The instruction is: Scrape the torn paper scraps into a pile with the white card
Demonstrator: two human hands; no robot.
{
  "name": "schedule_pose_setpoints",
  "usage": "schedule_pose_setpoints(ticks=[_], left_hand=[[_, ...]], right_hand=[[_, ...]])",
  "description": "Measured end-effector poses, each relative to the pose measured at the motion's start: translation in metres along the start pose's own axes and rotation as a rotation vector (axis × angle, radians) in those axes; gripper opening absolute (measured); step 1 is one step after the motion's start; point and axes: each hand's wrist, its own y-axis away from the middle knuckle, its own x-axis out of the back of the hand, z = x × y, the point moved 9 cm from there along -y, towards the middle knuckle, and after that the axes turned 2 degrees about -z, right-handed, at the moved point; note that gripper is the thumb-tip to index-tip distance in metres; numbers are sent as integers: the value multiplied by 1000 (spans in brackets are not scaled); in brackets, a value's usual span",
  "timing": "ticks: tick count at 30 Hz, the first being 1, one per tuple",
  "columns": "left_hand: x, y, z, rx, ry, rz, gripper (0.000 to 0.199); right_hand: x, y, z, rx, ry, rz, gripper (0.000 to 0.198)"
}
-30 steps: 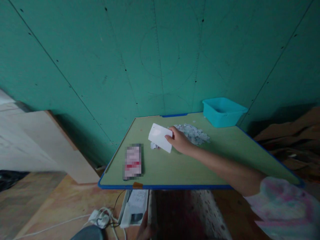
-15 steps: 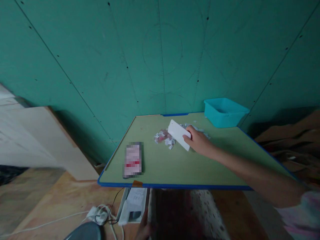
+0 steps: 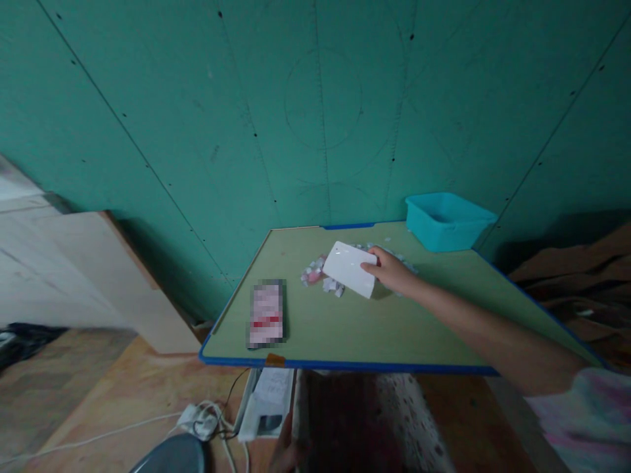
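Note:
My right hand (image 3: 387, 268) reaches over the table and is closed on the right edge of a flat white scraper (image 3: 351, 268), a thin rectangular plate with a small hole at one corner. The plate is tilted and hides part of the torn white paper scraps (image 3: 333, 286) behind it. A pinkish piece (image 3: 315, 276) lies among the scraps at the left of the pile. Low in the view, below the table edge, is my left hand (image 3: 286, 453), dim and blurred; its fingers do not show clearly.
A turquoise bin (image 3: 448, 226) stands at the table's back right corner. A pixelated pink item (image 3: 267, 314) lies at the left on the green table (image 3: 325, 335). A green wall (image 3: 320, 131) rises behind. White cables (image 3: 207, 420) and a grey round seat (image 3: 172, 454) are at lower left.
The scraper has turned in my right hand's grip, so more of its broad face shows. The whole view has shifted slightly; my left hand stays low.

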Motion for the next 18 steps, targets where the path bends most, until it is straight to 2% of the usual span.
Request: schedule_pose_setpoints(ticks=[4,8,12,18], left_hand=[[-4,8,-5,92,140,20,29],[-15,17,0,109,197,-9,23],[-23,20,1,123,280,-50,25],[-20,16,7,62,269,-8,25]], right_hand=[[1,4,-4,-1,-28,-32,16],[6,-3,8,-52,-48,12,16],[7,-11,16,-81,-57,33,15],[-9,2,-18,25,-9,-38,14]])
